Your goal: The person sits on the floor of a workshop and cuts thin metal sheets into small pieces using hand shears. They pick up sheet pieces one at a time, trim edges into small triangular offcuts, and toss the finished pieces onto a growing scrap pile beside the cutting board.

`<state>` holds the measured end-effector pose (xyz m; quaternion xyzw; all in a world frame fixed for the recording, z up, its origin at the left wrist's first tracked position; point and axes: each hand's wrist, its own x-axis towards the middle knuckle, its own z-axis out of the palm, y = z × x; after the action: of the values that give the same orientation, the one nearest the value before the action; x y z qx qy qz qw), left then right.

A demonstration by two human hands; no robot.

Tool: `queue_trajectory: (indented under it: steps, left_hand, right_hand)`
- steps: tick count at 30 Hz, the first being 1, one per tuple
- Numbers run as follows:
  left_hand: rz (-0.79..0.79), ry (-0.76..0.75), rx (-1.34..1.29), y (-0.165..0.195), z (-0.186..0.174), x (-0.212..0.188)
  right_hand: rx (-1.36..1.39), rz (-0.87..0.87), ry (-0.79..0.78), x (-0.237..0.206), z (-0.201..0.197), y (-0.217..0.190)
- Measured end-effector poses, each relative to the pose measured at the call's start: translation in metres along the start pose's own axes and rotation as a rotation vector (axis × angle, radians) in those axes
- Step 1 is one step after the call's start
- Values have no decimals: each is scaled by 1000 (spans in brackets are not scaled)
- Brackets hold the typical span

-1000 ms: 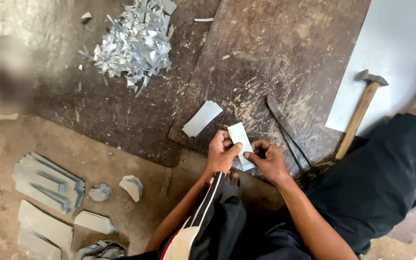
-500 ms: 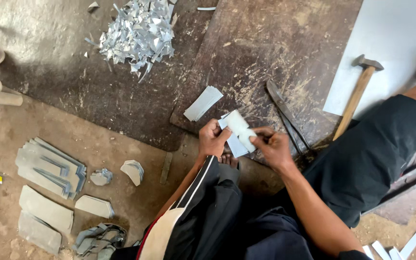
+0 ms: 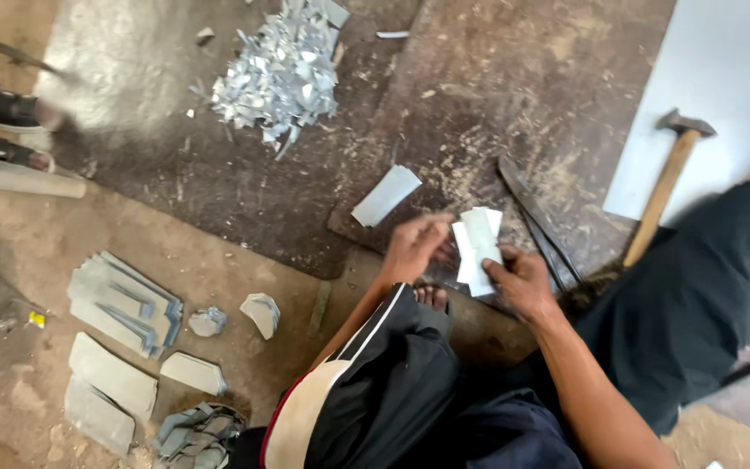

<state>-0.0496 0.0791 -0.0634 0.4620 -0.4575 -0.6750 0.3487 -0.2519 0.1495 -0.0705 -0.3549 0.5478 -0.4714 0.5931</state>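
Metal strips (image 3: 477, 247) betw both hands, R hand (image 3: 523, 282) gripping

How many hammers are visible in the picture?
1. The hammer lies at the right, partly on the white sheet; others may be hidden outside the view.

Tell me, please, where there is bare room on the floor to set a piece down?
Bare: the dark board between the scrap heap and the hammer; also the dirt between the blank stacks and the knee. Crowded: around both hands, the strips and shears.
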Motion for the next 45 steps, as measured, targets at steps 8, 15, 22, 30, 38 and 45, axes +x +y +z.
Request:
queue_trajectory:
  steps: [8,15,22,30,38,45]
  left_hand:
    - [-72,439,1439,32,-85,46]
    - [292,687,1200,26,-93,26]
    - [58,664,889,27,-107,32]
    - [281,680,839,20,-105,30]
    - [16,29,-108,-45,-6,8]
    - [-49,2,-142,-62,-5,7]
  right_hand:
    - [-460,73,140,3,-27,-4]
    - [-359,232,25,59,-21,20]
    - [-321,-51,-2,60,-7,37]
    - [-366,-28,-27,63,6,31]
    - [-370,-38,-39,76,11,45]
    - [-378,2,-78,78,16,62]
